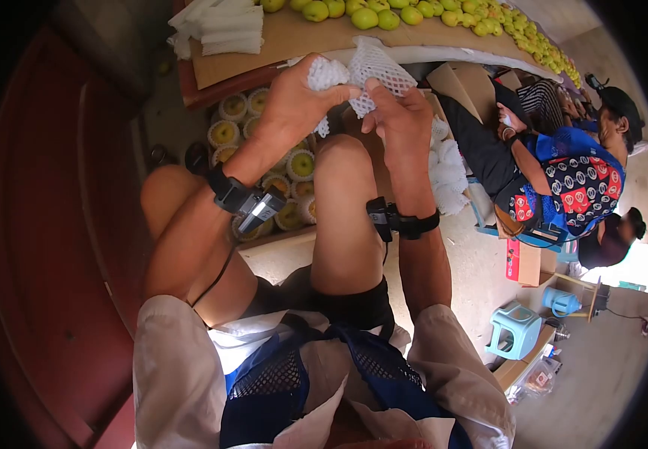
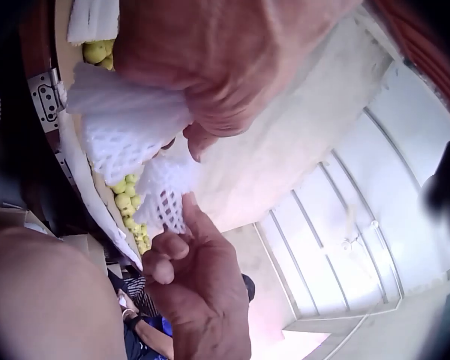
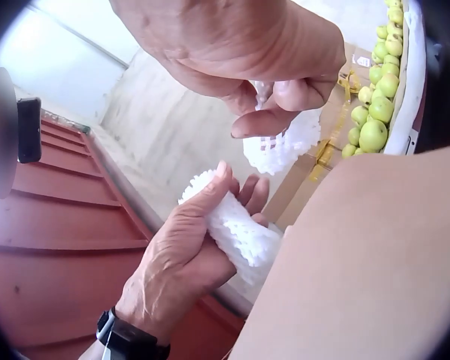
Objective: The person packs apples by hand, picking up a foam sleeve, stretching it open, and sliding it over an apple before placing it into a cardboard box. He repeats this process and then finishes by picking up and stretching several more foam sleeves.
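Note:
My left hand [image 1: 294, 101] grips a white foam net sleeve [image 3: 240, 236], bunched lengthwise across the palm with the thumb laid over it. Close beside it, my right hand [image 1: 405, 123] pinches a second foam net [image 1: 380, 71] between thumb and fingers, and its mesh spreads out above the fingertips. The two hands meet at thumb height over my raised knees, near the edge of the fruit table. In the left wrist view, the right hand's net [image 2: 169, 191] hangs with its diamond mesh stretched.
Green-yellow fruit [image 1: 387, 19] lines the cardboard-topped table [image 1: 286, 49]; a stack of flat foam sleeves [image 1: 223, 26] lies at its left. Below stands a box of netted fruit [image 1: 300, 165]. White foam-wrapped pieces [image 1: 447, 176] sit at right, near a seated person [image 1: 563, 168] and a blue stool [image 1: 515, 329].

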`<action>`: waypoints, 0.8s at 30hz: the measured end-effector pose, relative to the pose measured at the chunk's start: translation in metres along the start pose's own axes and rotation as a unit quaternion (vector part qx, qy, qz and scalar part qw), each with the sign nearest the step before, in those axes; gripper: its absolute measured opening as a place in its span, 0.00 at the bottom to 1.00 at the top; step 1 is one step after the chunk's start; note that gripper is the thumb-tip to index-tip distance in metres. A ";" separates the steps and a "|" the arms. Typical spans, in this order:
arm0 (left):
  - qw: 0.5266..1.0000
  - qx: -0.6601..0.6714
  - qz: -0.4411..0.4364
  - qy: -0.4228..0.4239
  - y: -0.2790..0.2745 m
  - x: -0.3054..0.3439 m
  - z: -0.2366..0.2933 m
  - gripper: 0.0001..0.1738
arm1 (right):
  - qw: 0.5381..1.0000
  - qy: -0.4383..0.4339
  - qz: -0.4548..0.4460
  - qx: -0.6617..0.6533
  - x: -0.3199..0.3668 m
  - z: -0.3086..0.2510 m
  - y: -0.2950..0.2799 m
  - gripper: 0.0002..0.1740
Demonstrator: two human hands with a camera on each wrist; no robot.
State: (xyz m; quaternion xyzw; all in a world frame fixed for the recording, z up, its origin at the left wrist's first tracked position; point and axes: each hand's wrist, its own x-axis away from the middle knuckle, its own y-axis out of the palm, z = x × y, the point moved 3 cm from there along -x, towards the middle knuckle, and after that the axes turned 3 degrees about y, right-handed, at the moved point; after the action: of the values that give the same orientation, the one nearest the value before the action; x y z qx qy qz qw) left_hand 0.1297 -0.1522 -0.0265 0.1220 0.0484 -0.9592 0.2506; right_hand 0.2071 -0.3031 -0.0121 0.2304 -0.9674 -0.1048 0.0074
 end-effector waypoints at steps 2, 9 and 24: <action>1.000 -0.016 -0.002 -0.006 0.000 0.000 0.000 0.17 | 1.000 0.003 -0.008 0.011 0.003 -0.001 0.002 0.11; 0.996 0.084 0.012 -0.032 -0.014 -0.006 -0.007 0.13 | 0.999 0.040 -0.001 -0.014 0.005 0.003 -0.008 0.07; 0.976 0.191 -0.031 -0.103 -0.006 -0.001 0.010 0.19 | 0.989 0.062 -0.007 -0.133 0.004 0.006 -0.004 0.09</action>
State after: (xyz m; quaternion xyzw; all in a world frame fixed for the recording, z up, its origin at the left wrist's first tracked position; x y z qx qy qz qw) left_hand 0.1251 -0.1480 -0.0169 0.0668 -0.1582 -0.9655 0.1960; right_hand 0.2047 -0.3073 -0.0191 0.2400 -0.9408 -0.2185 0.0975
